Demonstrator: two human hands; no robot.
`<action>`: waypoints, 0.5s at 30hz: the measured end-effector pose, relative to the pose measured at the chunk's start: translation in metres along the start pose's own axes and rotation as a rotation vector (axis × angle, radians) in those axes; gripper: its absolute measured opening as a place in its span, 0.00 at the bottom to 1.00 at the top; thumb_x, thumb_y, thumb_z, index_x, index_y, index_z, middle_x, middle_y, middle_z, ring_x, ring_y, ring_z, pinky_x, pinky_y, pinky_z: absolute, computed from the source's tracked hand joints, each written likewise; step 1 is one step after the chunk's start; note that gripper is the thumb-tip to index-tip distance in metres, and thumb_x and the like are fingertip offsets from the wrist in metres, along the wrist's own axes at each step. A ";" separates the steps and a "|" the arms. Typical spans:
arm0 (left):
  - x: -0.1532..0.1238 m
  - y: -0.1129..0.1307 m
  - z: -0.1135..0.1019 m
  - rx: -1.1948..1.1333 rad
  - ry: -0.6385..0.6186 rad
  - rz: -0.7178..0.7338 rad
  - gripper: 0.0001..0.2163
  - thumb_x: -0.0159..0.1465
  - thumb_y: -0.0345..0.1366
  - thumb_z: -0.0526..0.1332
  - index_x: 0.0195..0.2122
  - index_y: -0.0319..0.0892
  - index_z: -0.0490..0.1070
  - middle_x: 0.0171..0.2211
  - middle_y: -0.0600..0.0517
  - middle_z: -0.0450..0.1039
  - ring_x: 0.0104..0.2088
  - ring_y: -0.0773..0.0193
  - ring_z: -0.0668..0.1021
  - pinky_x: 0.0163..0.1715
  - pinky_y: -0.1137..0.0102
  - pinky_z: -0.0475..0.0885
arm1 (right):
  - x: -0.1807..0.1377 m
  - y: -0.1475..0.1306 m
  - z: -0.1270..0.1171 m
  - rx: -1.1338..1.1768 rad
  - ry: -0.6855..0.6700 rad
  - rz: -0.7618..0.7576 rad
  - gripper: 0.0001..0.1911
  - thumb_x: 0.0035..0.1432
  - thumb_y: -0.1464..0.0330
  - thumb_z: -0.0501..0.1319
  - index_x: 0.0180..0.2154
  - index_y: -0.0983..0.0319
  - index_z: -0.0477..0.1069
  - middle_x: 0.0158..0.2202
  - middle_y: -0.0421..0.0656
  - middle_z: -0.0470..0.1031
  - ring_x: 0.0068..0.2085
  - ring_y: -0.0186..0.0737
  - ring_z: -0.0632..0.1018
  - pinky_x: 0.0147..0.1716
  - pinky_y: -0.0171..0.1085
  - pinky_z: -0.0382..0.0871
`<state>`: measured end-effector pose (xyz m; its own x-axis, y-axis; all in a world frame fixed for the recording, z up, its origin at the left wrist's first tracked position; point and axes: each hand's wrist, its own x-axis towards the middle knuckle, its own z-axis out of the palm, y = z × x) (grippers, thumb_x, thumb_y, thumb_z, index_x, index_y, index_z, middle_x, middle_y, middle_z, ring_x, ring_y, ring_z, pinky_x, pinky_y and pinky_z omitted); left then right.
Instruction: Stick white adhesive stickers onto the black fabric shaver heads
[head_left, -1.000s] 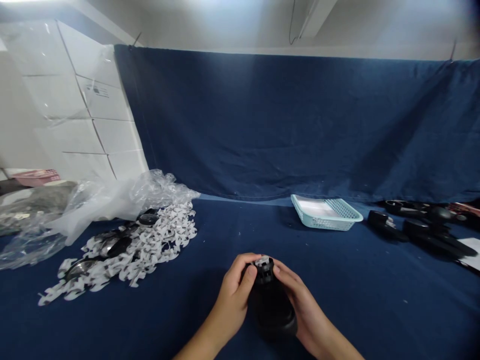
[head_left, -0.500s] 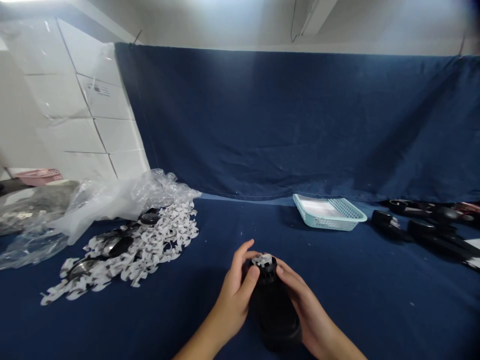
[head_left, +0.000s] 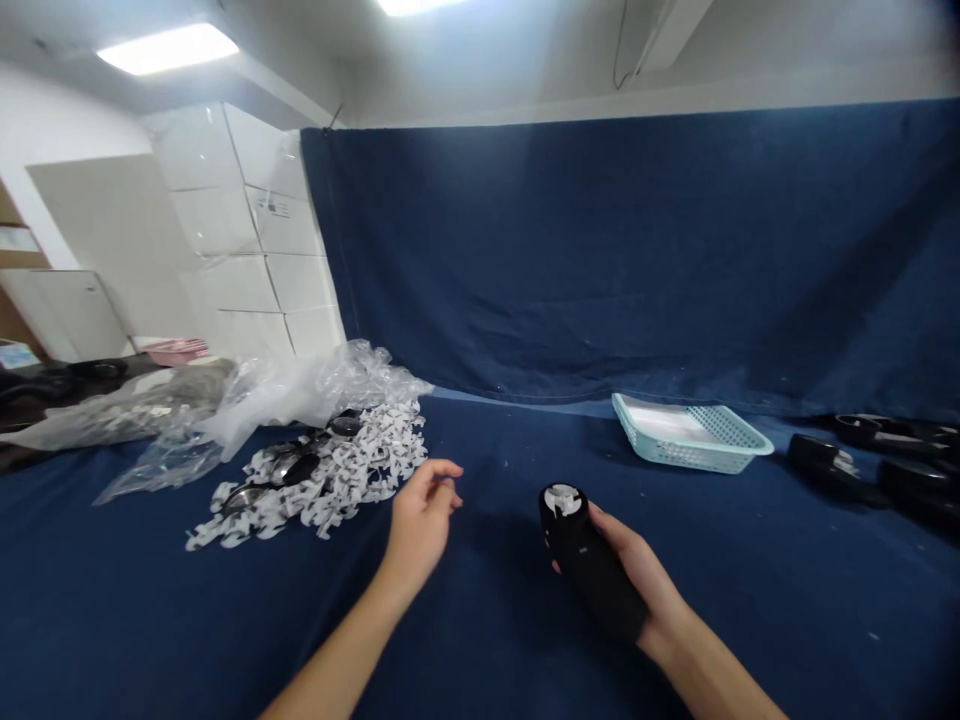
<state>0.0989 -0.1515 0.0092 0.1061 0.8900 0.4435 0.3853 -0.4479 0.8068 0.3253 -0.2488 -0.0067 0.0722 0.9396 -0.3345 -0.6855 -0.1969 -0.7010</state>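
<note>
My right hand (head_left: 637, 565) is wrapped round a black handheld device body (head_left: 596, 570), tilted with its round end up and to the left. Inside that end sits a white plastic piece (head_left: 562, 500). My left hand (head_left: 424, 515) is off the device and hangs over the blue cloth, fingers loosely bent and apart, with nothing visible in them. Nearest to it is a heap of small white plastic pieces (head_left: 367, 465). Among these lie several round dark, shiny parts (head_left: 244, 498).
Clear plastic bags (head_left: 300, 390) lie behind the heap, near stacked white boxes (head_left: 232, 275). A light-blue basket (head_left: 690, 452) with white content stands at the back right. Further right are black device parts (head_left: 825, 465). A blue curtain (head_left: 570, 250) closes off the back.
My left hand has let go of the device and moved left towards the white pieces. My right hand keeps the device, now shifted right and tilted. The view has turned left.
</note>
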 end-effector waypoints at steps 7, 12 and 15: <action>0.072 -0.045 -0.112 0.504 0.171 0.008 0.11 0.58 0.36 0.54 0.38 0.42 0.73 0.39 0.47 0.73 0.38 0.53 0.76 0.46 0.60 0.68 | 0.019 -0.001 -0.016 -0.018 0.022 0.047 0.15 0.58 0.60 0.62 0.35 0.66 0.76 0.23 0.45 0.79 0.26 0.44 0.81 0.28 0.37 0.73; 0.118 -0.075 -0.151 0.737 0.076 -0.042 0.18 0.55 0.40 0.61 0.46 0.40 0.73 0.49 0.39 0.71 0.51 0.37 0.71 0.52 0.48 0.62 | 0.022 0.001 -0.016 0.008 -0.005 0.048 0.16 0.58 0.59 0.61 0.36 0.68 0.76 0.30 0.49 0.82 0.31 0.42 0.82 0.36 0.37 0.74; 0.140 -0.094 -0.157 0.790 0.047 -0.082 0.22 0.54 0.40 0.63 0.49 0.38 0.73 0.56 0.35 0.67 0.54 0.30 0.69 0.52 0.41 0.59 | 0.023 0.002 -0.016 0.006 -0.011 0.065 0.18 0.58 0.58 0.61 0.35 0.69 0.76 0.30 0.51 0.82 0.30 0.43 0.81 0.34 0.38 0.74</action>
<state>-0.0666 0.0021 0.0565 0.0171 0.9052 0.4246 0.9281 -0.1723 0.3302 0.3368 -0.2323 -0.0260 0.0199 0.9279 -0.3723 -0.6931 -0.2556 -0.6740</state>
